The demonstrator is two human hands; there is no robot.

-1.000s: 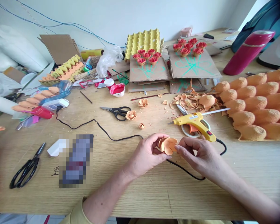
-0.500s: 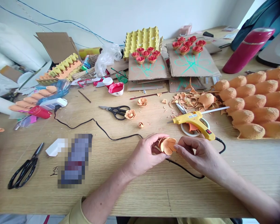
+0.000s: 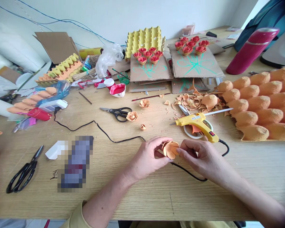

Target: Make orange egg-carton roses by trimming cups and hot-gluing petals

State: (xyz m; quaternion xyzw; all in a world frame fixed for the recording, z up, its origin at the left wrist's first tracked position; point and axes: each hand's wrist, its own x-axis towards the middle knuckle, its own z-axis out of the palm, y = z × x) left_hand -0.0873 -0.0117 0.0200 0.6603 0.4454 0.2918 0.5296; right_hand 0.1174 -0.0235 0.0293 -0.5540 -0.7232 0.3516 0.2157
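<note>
Both of my hands hold a small orange paper flower [image 3: 170,148] just above the wooden table [image 3: 142,190]. My left hand [image 3: 148,157] pinches its left side with curled fingers. My right hand [image 3: 199,156] pinches a petal on its right side with thumb and forefinger. A yellow glue gun [image 3: 197,123] lies just beyond my right hand, and its black cord [image 3: 104,131] runs under my hands.
Three small orange flowers [image 3: 132,116] and black scissors [image 3: 117,112] lie mid-table. An orange egg tray [image 3: 258,104] is at right, with cut scraps [image 3: 192,101] beside it. Cardboard sheets with red flowers [image 3: 147,53] stand behind. More scissors [image 3: 23,174] lie at left. A pink bottle [image 3: 251,50] stands at back right.
My right fingers have closed in slightly on the flower's petal and the flower has turned a little. The view has shifted slightly. Nothing else has moved.
</note>
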